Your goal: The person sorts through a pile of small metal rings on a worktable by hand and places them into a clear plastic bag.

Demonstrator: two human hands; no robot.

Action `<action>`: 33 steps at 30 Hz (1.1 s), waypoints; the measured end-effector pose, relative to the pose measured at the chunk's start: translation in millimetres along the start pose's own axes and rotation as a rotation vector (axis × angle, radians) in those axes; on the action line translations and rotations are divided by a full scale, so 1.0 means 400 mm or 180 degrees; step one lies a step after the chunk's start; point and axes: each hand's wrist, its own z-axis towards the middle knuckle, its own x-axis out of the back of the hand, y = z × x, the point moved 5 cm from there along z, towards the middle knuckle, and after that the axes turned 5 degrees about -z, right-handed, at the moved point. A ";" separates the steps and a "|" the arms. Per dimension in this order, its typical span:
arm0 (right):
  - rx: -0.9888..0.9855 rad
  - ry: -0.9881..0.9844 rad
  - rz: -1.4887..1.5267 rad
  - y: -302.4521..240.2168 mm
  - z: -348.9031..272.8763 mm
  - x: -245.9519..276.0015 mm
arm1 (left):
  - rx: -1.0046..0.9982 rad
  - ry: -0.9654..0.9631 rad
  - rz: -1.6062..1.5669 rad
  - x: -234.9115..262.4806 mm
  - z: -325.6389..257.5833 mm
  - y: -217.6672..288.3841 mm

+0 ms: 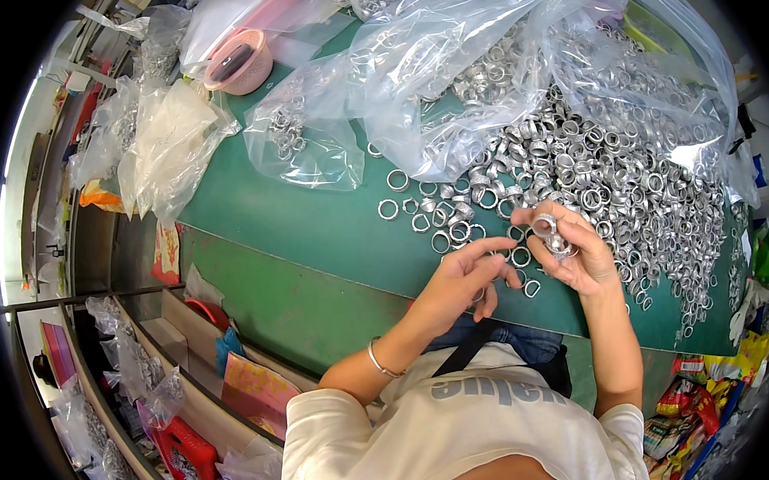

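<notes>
My right hand is raised above the green table and grips a small stack of silver metal rings between thumb and fingers. My left hand hovers just left of it, fingers loosely curled and the index finger stretched toward the stack; whether it holds a ring I cannot tell. A bangle sits on my left wrist. Behind both hands a big pile of silver rings spreads over the table. Loose rings lie scattered ahead of my left hand.
Clear plastic bags, some with rings inside, cover the far side of the table. A pink bowl stands at the back left. Shelves with bags and a red object run along the lower left. Coloured packets lie at the lower right.
</notes>
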 end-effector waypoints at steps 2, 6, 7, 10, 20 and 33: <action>0.0275 0.0300 -0.0049 0.005 0.019 0.003 | -0.0494 0.0343 0.0744 0.016 -0.002 0.005; 0.0338 0.0631 -0.0307 -0.010 0.053 0.034 | -0.2292 0.1671 0.2994 0.079 -0.028 0.121; 0.0267 0.0673 -0.0589 -0.007 0.066 0.032 | -0.2448 0.1999 0.3454 0.099 -0.032 0.151; -0.0232 0.1276 -0.2517 -0.008 0.102 0.006 | -0.2568 0.2424 0.4495 0.138 -0.019 0.195; 0.1198 0.0788 -0.7122 0.032 0.201 -0.085 | -0.2402 0.2818 0.4521 0.177 -0.035 0.243; 0.0654 0.1060 0.0524 -0.044 0.081 0.078 | -0.2172 0.2461 0.4010 0.218 -0.089 0.217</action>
